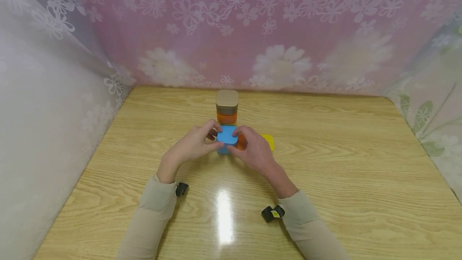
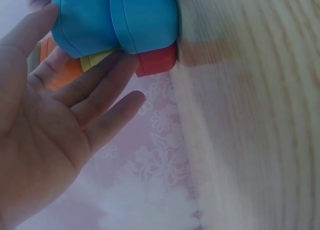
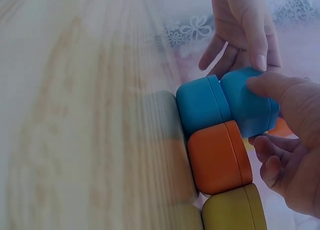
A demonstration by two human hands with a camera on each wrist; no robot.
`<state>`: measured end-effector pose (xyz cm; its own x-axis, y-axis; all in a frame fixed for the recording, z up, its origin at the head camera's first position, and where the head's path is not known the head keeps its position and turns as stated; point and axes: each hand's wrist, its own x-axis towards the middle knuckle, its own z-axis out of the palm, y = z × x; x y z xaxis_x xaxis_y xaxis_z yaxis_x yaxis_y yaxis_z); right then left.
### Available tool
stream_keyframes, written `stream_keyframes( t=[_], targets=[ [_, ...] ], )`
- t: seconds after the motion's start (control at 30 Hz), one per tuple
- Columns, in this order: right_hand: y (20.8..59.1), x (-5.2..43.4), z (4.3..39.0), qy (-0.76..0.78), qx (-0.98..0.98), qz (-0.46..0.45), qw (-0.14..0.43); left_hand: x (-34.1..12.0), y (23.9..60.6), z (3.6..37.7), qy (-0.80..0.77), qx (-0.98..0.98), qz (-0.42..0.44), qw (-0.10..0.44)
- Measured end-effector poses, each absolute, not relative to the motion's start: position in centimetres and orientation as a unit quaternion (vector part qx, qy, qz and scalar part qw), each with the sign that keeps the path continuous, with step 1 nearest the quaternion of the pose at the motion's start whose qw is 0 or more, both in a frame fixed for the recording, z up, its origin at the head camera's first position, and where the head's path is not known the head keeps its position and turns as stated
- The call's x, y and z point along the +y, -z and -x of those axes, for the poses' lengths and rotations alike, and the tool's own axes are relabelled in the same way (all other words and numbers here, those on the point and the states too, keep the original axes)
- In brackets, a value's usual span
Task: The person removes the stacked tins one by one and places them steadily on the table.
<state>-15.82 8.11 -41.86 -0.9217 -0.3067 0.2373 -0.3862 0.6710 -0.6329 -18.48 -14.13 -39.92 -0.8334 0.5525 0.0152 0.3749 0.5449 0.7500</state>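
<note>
Head view is being lit evenly and brightly from above; a strong white glare patch is being reflected off the table [image 1: 325, 163] near the bottom centre. Shadows are being kept soft and short under the hands. Straight edges are being bent at the left and right borders by wide-angle distortion. In both wrist views the wood grain is being smeared by blur, and the far curtain [image 2: 150, 180] is being washed out and rendered out of focus.
</note>
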Motion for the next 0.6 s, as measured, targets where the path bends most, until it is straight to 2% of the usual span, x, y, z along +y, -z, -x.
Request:
stream_keyframes(
  t=[0.6],
  targets=[
    [41.2, 9.5, 15.9, -0.359, -0.914, -0.187, 0.006, -13.8, 40.2, 18.7, -0.353, 0.886, -0.285, 0.094]
  ],
)
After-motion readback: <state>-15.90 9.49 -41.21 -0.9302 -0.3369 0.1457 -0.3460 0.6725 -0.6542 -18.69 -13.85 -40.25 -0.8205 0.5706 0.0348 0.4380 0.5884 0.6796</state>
